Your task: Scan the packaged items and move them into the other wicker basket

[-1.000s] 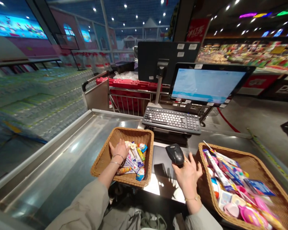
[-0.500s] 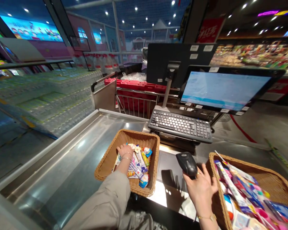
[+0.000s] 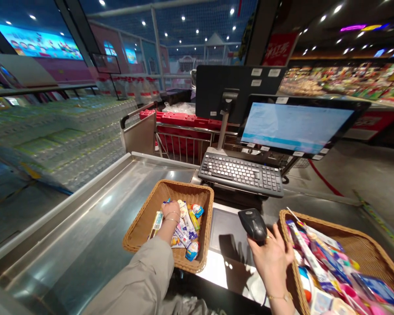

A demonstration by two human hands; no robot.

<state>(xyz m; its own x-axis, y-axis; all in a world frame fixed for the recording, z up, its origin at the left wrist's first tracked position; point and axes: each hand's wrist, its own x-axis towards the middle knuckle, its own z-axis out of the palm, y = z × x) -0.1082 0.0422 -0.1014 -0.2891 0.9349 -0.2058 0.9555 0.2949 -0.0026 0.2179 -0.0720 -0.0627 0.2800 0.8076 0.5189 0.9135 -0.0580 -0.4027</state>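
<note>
Left hand [image 3: 171, 211] first: it's been sunk into the left wicker basket [image 3: 139, 229], fingers curled down into the snacks, but whether anything is actually gripped can't be told, since the fingertips are hidden. Two thin bangles [image 3: 171, 217] are worn on that wrist.

In that basket, two blue-and-white round wrapped treats [image 3: 192, 250] can be counted, one near the far right corner and one nearer the front. One yellow-green packet [image 3: 193, 221] is tucked next to the far one, and some white-and-purple stick packs [image 3: 183, 236] are piled in the middle, too overlapped for a proper count.

Right hand [image 3: 272, 258]: one black scanner [image 3: 253, 224] is held there, up over the gap between the two baskets, head pointed away from the body. One ring and one bracelet [image 3: 280, 297] are worn on this side.

Just beside that hand, the right wicker basket [image 3: 366, 249] is seen, loaded with a jumble of colourful packs [image 3: 325, 258], also not really countable. Everything's been set on one metal table [image 3: 82, 249].

Further out, one keyboard [image 3: 241, 174] is placed past the scanner, and two monitors are mounted behind it: one lit screen [image 3: 292, 131] and one turned away [image 3: 213, 94], with four white labels stuck on its back.
</note>
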